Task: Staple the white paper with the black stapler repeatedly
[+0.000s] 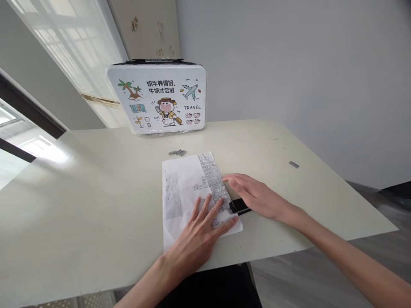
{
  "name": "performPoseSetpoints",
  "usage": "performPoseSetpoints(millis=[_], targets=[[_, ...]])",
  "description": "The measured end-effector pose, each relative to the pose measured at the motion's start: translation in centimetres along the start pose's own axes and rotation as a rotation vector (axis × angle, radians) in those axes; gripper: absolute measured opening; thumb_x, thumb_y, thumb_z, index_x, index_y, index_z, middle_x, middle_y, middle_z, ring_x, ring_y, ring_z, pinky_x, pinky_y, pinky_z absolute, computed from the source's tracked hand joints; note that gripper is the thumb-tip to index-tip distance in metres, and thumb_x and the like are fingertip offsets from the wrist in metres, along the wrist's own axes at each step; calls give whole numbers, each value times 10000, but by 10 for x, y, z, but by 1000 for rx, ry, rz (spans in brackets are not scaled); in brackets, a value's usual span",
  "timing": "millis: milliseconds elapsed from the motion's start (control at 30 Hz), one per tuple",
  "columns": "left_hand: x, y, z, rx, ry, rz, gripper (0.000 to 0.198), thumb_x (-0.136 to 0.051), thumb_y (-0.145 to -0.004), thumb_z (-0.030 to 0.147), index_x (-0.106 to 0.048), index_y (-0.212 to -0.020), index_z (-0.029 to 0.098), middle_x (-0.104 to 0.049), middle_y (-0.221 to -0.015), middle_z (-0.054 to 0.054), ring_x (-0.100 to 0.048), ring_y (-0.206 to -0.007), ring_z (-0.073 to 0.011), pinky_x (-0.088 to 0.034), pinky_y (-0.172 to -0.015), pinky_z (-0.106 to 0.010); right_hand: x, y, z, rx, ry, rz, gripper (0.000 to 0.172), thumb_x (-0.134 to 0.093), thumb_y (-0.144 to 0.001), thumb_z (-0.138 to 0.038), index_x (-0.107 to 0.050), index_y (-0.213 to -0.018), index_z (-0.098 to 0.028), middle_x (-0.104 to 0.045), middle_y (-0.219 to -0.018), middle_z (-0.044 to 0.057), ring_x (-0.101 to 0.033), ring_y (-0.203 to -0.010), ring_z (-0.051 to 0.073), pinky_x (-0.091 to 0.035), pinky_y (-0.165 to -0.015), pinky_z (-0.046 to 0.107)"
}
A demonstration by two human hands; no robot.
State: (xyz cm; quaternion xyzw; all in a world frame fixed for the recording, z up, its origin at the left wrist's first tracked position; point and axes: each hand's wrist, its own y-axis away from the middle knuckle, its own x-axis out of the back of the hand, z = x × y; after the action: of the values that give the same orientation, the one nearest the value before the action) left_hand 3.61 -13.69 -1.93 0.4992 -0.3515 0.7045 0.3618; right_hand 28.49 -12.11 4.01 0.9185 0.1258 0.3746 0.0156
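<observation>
White printed paper sheets [183, 179] lie on the table, with dense rows of silver staples [212, 173] running along their right side. My left hand [201, 235] rests on the lower part of the paper, fingers spread. At the paper's right edge is a black stapler [237, 206], its front end over the lower rows of staples. My right hand [257, 196] lies over the stapler from above, closed about it with its fingers pointing left; the hand hides the back of the stapler.
Several loose staple strips [177, 152] lie just behind the paper, and another strip [293, 164] is off to the right. A white case with cartoon prints [167, 98] stands at the back of the pale table [96, 205]. A grey wall [272, 64] rises behind.
</observation>
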Motion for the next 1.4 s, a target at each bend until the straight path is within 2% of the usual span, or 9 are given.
performPoseSetpoints(millis=[133,233,400,567,800,1167,1400], targets=[[1,-1,-1,-5,21,6,881,-427,-870,-111,-378,-1618,351,-33,-1776,-53,-21,-1609,-402,-179,-1253,-731,-12,-5,-5,5,102,-60,715,-215,-1050,-724,-543,-1545,-324,-424,-1683,7,-239,-1613,307,-226,-1302,537],[1,-1,-1,-1,31,11,833,-458,-888,-94,-421,-1598,340,-22,-1776,-55,-25,-1606,-411,-145,-1261,-730,-16,-6,-2,-22,135,-73,721,-197,-1049,-729,-482,-1589,-345,-323,-1730,-13,-166,-1634,301,-191,-1311,549],[1,-1,-1,-6,37,38,776,-455,-939,-46,-407,-1606,347,-45,-1774,-51,-23,-1610,-396,-146,-1262,-725,-20,-7,-1,-18,184,-62,730,-192,-1043,-741,-479,-1591,-354,-300,-1737,-18,-159,-1634,313,-186,-1310,557],[1,-2,0,-4,28,28,794,-455,-899,-75,-437,-1586,324,-51,-1774,-71,-25,-1608,-404,-153,-1265,-720,-23,-7,-3,-41,230,-78,735,-168,-1042,-741,-442,-1610,-364,-269,-1748,-19,-133,-1640,288,-186,-1308,560],[0,-2,0,-5,15,38,798,-447,-927,-64,-382,-1613,338,-76,-1773,-72,-30,-1615,-387,-173,-1261,-719,-27,-8,-5,-40,249,-48,738,-182,-1034,-755,-469,-1594,-371,-290,-1740,-25,-180,-1631,306,-195,-1306,571],[0,2,2,6,-1,35,695,-431,-951,-26,-466,-1558,311,-159,-1763,-79,-49,-1613,-398,-200,-1251,-734,-15,-5,-7,-112,115,-90,721,-178,-1047,-731,-493,-1581,-361,-359,-1713,-19,-231,-1618,304,-235,-1295,564],[-1,0,3,9,12,42,711,-441,-948,-29,-455,-1569,317,-113,-1770,-74,-49,-1612,-403,-174,-1255,-734,-18,-6,-9,-118,148,-94,740,-166,-1046,-732,-489,-1587,-343,-333,-1725,-13,-211,-1623,308,-208,-1303,568]])
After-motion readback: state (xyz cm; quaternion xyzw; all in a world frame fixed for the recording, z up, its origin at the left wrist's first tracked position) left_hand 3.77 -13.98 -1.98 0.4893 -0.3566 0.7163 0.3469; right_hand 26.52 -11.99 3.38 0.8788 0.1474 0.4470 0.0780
